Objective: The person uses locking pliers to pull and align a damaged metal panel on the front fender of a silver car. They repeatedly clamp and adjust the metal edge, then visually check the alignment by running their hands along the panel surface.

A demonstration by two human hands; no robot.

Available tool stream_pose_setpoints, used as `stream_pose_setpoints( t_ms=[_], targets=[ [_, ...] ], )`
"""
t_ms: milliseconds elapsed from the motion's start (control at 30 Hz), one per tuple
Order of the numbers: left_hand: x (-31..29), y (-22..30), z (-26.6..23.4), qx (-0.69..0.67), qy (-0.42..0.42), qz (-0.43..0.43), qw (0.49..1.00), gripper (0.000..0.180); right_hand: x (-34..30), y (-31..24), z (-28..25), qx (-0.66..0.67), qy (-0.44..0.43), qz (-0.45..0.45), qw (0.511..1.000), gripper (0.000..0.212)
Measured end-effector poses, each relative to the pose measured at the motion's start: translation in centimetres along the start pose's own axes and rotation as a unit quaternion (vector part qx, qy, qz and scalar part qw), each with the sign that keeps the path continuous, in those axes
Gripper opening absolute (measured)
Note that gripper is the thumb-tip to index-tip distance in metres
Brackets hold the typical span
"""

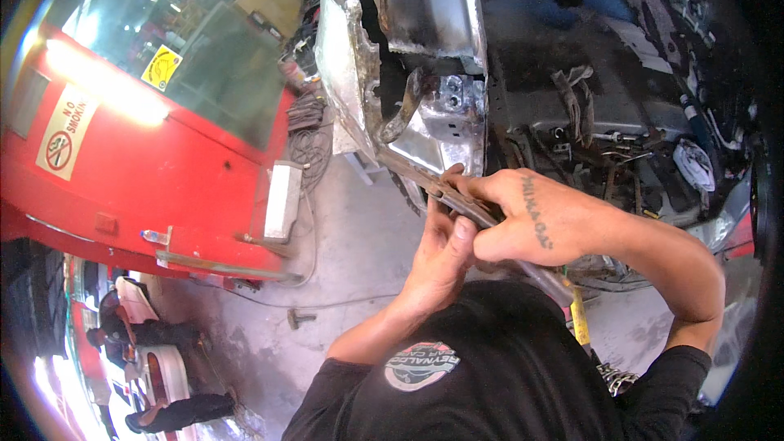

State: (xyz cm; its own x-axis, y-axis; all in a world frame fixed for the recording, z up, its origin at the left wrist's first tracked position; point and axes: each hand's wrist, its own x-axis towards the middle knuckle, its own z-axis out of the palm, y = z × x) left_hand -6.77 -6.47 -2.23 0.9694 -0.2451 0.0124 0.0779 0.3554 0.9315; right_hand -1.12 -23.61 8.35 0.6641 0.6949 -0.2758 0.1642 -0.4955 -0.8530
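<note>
Shirt, head view: black fabric point(490, 335) fills the near ground on my side of the bare-metal frame section point(434, 0), my landmark for what follows.
Metal bar: dark and long point(545, 282), it slants from near the frame section's near corner back toward my shirt; whether it joins the narrow strip point(408, 167) along that corner, I cannot tell.
Right hand: on the near side of the frame section point(543, 216), fingers wrapped round the bar, knuckles uppermost.
Left hand: lower and further left, just short of the frame section point(445, 257), thumb laid against the bar, fingers curled beneath; how hard they squeeze, I cannot tell.
Grip: I judge it best to let my right hand carry the load while my left steadies and guides the far end.
Edges: the frame section's left rim looks ragged, so I would watch my fingertips there and keep any push slow.
Line of force: pressing along the bar, not across it, should stop it skidding.
Elbow room: right of the frame section, the dark bay point(523, 90) holds loose wrenches point(625, 139); left of it stands a red vehicle point(204, 163).
</note>
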Motion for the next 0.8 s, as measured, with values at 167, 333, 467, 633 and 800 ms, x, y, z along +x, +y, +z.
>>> stream_pose_setpoints(
  t_ms=[167, 333, 467, 633, 800],
  targets=[
    [-0.1, -0.1, -0.1, -0.014, 0.025, -0.001, 1.0, 0.089, 0.1, 0.0, 0.7, -0.019, 0.006, 0.023, 1.0, 0.067],
    [-0.3, 0.1, 0.3, -0.024, 0.042, 0.018, 0.999, 0.089, 0.1, 0.3, 1.5, -0.005, 0.035, 0.005, 0.999, 0.079],
    [-0.4, 0.3, 0.0, -0.035, 0.046, 0.022, 0.998, 0.092, 0.4, 1.5, 2.8, 0.011, 0.084, -0.063, 0.994, 0.075],
    [-0.6, 0.5, -0.7, -0.064, 0.022, 0.016, 0.998, 0.097, -0.2, 0.3, 3.4, 0.022, 0.093, -0.03, 0.995, 0.064],
    [-0.8, 0.8, -1.0, -0.065, 0.02, 0.011, 0.998, 0.098, -0.3, -0.1, 4.0, 0.013, 0.121, -0.037, 0.992, 0.06]
  ],
)
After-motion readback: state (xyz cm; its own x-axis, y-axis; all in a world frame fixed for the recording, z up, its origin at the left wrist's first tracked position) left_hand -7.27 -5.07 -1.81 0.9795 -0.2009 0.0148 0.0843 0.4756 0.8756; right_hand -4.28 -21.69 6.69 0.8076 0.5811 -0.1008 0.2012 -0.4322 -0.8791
